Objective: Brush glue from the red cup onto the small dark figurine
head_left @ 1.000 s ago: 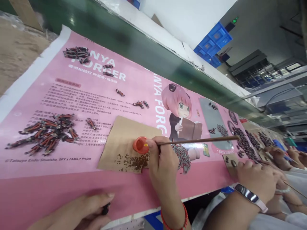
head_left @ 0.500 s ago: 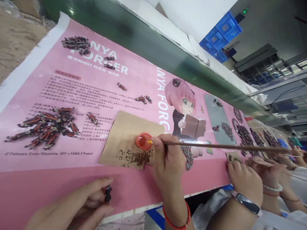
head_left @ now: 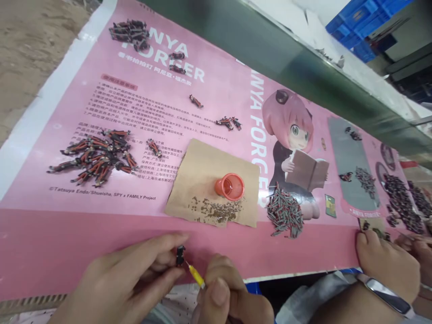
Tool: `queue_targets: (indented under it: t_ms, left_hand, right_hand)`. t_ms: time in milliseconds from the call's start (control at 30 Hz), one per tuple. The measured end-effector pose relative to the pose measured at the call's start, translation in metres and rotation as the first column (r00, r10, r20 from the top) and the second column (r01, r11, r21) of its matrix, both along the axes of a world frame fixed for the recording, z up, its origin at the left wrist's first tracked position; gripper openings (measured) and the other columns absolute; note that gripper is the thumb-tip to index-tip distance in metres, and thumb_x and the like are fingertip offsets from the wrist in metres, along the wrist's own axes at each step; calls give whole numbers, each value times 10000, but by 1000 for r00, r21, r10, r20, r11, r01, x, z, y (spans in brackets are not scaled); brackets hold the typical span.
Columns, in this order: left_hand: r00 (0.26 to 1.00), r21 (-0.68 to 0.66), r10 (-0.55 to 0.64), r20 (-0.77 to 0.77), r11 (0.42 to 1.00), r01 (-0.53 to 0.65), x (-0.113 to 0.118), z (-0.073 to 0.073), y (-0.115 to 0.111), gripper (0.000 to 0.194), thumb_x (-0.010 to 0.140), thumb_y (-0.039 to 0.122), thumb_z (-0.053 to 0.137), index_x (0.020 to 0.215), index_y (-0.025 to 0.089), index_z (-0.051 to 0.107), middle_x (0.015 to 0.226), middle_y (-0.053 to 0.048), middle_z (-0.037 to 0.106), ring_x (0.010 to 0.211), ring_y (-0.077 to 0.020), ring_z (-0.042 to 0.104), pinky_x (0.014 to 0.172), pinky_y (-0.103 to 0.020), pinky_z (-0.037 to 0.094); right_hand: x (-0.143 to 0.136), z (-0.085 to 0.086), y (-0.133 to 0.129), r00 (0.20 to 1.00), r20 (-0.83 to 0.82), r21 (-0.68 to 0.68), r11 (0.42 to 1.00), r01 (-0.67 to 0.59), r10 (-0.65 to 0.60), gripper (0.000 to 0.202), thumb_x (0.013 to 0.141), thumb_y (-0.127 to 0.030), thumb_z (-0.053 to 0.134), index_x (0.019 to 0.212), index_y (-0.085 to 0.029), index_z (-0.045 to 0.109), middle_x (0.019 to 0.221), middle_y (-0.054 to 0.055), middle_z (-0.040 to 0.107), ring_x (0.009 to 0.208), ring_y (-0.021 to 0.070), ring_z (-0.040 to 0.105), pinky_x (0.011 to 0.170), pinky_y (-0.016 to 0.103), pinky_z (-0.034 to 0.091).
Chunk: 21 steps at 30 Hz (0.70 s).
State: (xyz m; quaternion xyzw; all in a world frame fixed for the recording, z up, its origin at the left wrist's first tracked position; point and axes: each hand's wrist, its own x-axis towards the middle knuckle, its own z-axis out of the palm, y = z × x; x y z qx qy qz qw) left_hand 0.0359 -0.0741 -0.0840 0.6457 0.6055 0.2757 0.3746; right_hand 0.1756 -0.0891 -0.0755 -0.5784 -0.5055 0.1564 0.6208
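Observation:
My left hand (head_left: 128, 283) pinches a small black part (head_left: 180, 255) between thumb and forefinger at the near table edge. My right hand (head_left: 229, 299) grips a thin brush (head_left: 195, 275) with a yellow ferrule, and its tip touches the black part. Beyond the hands a small orange cup (head_left: 230, 186) of red paint stands on a brown cardboard piece (head_left: 205, 166) speckled with dark dabs.
A pink printed poster (head_left: 101, 243) covers the table. On it lie a pile of red-black parts (head_left: 96, 156) at left, another pile (head_left: 130, 32) far left, and a grey heap (head_left: 285, 215) right of the cardboard. A co-worker's hand (head_left: 384, 263) with a wristband rests at right.
My right hand left the orange cup and came back to the near edge, bringing the brush tip onto the black part in my left hand. The view tilted down.

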Motion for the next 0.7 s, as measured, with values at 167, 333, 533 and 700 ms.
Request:
queue_targets:
  t_ms: [167, 333, 533, 700]
  left_hand:
    - [1000, -16, -4, -15, 1000, 3, 0, 2, -1, 371, 1003, 703, 708, 1155, 420, 894, 658, 52, 826, 755, -247, 913, 580, -171, 696]
    - [984, 3, -101, 149, 995, 102, -6, 11, 13, 367, 1122, 746, 589, 1272, 510, 826, 768, 128, 868, 578, -141, 848, 619, -95, 664]
    - [945, 33, -195, 263, 981, 193, -10, 18, 21, 280, 1171, 709, 550, 1344, 573, 724, 943, 212, 898, 639, -50, 852, 760, 0, 612]
    - [958, 23, -187, 218, 982, 187, -13, 18, 15, 256, 1182, 701, 533, 1298, 544, 699, 946, 220, 892, 708, -31, 869, 785, 27, 584]
  right_hand:
    - [-8, 1, 13, 995, 103, -8, 1000, 19, -18, 469, 1215, -246, 516, 748, -221, 482, 574, -104, 471, 440, 37, 390, 408, 193, 338]
    - [-12, 4, 16, 994, 71, 49, 995, 81, -85, 473, 1208, -236, 541, 775, -246, 350, 576, -129, 485, 446, 28, 377, 398, 189, 328]
    - [-20, -1, 15, 990, 49, 64, 990, 127, -130, 427, 1188, -227, 569, 811, -252, 372, 596, -128, 428, 459, 44, 302, 405, 234, 275]
    - [-20, -6, 9, 989, 75, 49, 991, 125, -129, 425, 1168, -152, 540, 808, -261, 342, 619, -119, 364, 480, 58, 276, 421, 251, 245]
